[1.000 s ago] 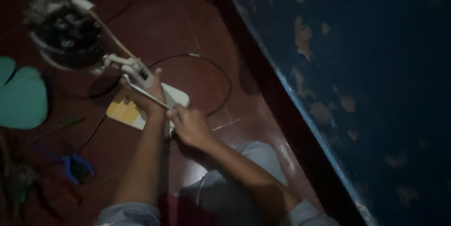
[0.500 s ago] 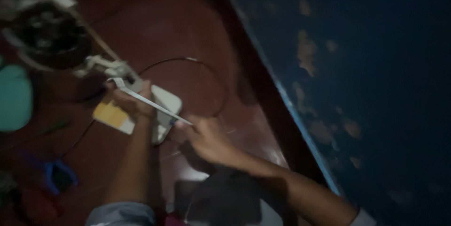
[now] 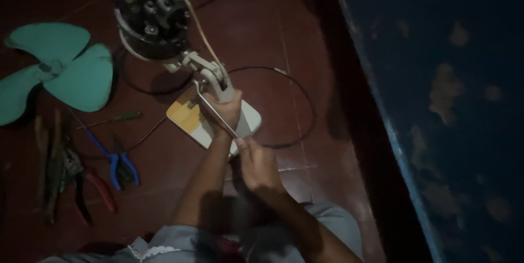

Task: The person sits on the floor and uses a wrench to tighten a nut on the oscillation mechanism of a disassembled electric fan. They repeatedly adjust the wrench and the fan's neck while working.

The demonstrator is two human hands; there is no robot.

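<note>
My left hand is closed round the fan stand's neck above the white base. My right hand, nearer me, pinches the thin metal rod, whose long axis runs diagonally away toward the motor on the red floor.

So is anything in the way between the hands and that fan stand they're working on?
Nothing visible. The left hand already grips the fan's neck, and the right hand holds a thin metal tool whose far end reaches the neck joint. The pliers lie off to the side.
</note>
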